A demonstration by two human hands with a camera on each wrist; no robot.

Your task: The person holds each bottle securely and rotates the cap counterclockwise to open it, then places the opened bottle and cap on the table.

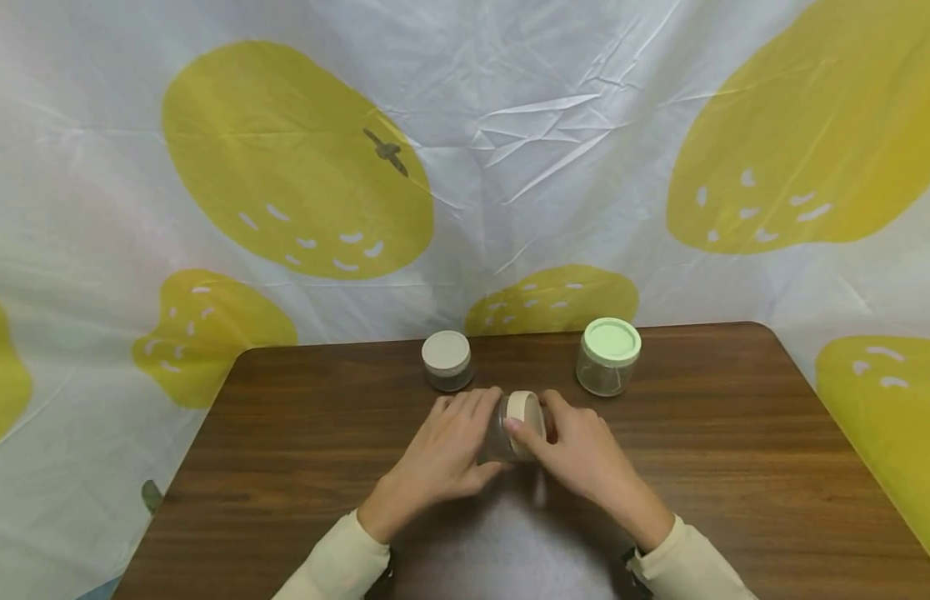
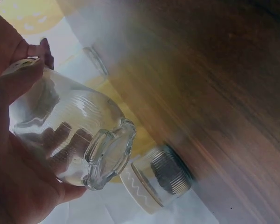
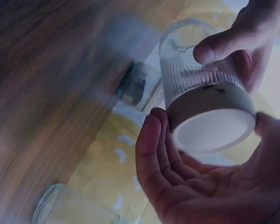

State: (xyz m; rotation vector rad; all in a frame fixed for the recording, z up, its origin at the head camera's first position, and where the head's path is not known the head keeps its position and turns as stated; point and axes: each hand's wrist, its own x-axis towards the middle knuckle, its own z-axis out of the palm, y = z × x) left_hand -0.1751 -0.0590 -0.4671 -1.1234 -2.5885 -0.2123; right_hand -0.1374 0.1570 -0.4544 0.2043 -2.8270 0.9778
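Observation:
A clear ribbed glass jar [image 2: 77, 112] is tilted on its side, its beige lid [image 1: 527, 412] facing right. My left hand [image 1: 453, 446] grips the glass body, thumb on one side and fingers behind it. With fingers and thumb, my right hand [image 1: 588, 450] holds the lid by its rim. The right wrist view shows the lid [image 3: 213, 130] seated against the ribbed glass [image 3: 196, 77]. In the left wrist view the jar's rounded, lobed glass base points toward the camera.
A short jar with an off-white lid [image 1: 447, 354] stands at the table's back, ahead of my left hand. Farther right stands a jar with a pale green lid [image 1: 612, 350]. Behind the brown wooden table [image 1: 300, 442] hangs a white cloth [image 1: 510, 208] with yellow fruit prints.

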